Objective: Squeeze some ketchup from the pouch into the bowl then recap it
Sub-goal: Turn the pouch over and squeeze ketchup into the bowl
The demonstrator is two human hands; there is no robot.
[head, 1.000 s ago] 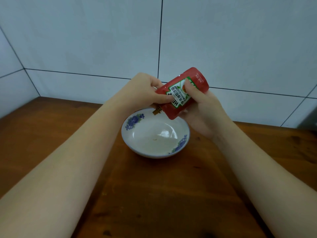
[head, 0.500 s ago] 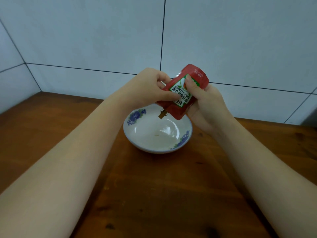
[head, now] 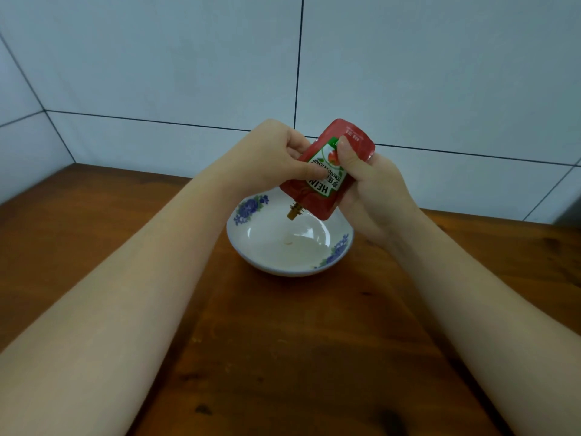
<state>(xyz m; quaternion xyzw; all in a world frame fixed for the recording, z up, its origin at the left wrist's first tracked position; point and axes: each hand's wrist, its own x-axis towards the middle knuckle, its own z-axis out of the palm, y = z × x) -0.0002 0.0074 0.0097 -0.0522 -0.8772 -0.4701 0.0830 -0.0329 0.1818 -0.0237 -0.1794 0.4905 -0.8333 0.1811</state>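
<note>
A red ketchup pouch (head: 317,196) with a green and white label hangs upside down over a white bowl (head: 273,265) with blue flowers on its rim. Its uncapped spout (head: 294,213) points down at the bowl's far left side. My left hand (head: 276,158) pinches the pouch's left side with thumb and fingers. My right hand (head: 374,190) grips its right side, thumb pressed near the upper end. A tiny reddish smear (head: 287,243) lies inside the bowl. The cap is not visible.
The bowl stands on a brown wooden table (head: 298,357) set in a corner of white tiled walls (head: 188,73). A dark grey object (head: 570,215) shows at the right edge, by the wall.
The pouch has tipped steeper, so the spout now points more straight down over the bowl. Both hands kept their grip. A small reddish smear now shows in the bowl.
</note>
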